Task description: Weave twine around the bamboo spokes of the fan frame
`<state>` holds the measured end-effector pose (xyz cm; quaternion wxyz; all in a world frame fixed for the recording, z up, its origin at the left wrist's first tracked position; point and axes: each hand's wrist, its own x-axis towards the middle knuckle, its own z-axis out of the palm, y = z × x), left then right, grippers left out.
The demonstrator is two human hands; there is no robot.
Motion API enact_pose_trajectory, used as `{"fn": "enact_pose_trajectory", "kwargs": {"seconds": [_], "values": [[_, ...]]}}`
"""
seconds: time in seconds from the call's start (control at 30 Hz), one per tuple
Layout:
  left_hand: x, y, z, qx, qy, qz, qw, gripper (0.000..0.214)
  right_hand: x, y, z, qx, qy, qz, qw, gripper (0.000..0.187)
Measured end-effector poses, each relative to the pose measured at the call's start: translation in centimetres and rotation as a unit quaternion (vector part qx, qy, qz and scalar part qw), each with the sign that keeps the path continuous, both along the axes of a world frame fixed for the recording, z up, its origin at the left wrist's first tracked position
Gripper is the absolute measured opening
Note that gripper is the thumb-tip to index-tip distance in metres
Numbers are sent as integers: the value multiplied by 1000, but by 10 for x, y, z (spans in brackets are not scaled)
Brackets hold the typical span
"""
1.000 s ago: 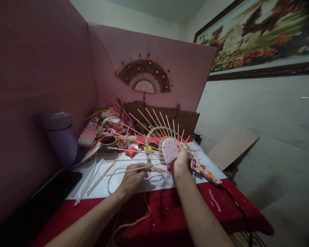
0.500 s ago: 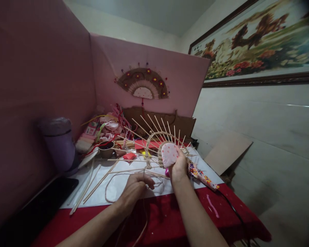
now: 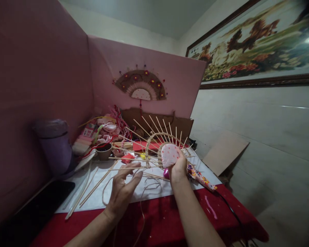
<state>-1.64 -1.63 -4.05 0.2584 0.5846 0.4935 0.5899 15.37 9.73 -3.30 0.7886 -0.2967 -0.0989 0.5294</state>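
My right hand (image 3: 179,166) is closed round the base of a half-made fan, gripping its white, red-dotted half-round pad (image 3: 169,154). Thin wooden sticks (image 3: 156,123) spread out from the pad, and an arch of woven twine (image 3: 147,147) runs across them. Fingers apart, my left hand (image 3: 123,187) is beside the lowest sticks at the fan's left side; its fingertips are close to the lowest stick, and I cannot tell if they touch it. A loose length of twine (image 3: 141,206) trails from the fan over the white sheet and down past the red cloth.
A finished fan (image 3: 141,82) hangs on the pink board. A purple cup (image 3: 55,147), a dark phone (image 3: 56,192), a small brown pot (image 3: 103,151) and pink craft scraps (image 3: 109,128) are at the left. A flower-patterned glue gun (image 3: 202,178) with a black cord lies at the right.
My left hand has moved left and opened, its fingers now apart from the twine beneath the fan. The right hand still holds the fan in nearly the same place. The view has shifted slightly.
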Motion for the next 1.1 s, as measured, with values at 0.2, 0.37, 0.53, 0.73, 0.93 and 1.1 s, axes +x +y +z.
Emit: {"fn": "enact_pose_trajectory", "kwargs": {"seconds": [0.2, 0.37, 0.53, 0.73, 0.93, 1.1], "values": [[6, -5, 1, 90, 88, 42, 991, 20, 1, 0, -2, 13, -19, 6, 1000, 25], [4, -2, -5, 82, 40, 28, 995, 24, 2, 1, -3, 8, -33, 0, 999, 29], [5, -3, -1, -2, -85, -14, 996, 26, -1, 0, -1, 7, -23, -6, 1000, 27], [6, 0, 7, -80, -252, -148, 953, 26, -3, -1, -2, 5, 0, -6, 1000, 22], [8, -1, 5, -90, -245, -181, 948, 22, -6, 0, -3, -3, -4, 1, 1000, 21], [11, -5, 6, -103, -235, -175, 951, 25, -11, -3, 0, -7, -6, -1, 1000, 21]]}}
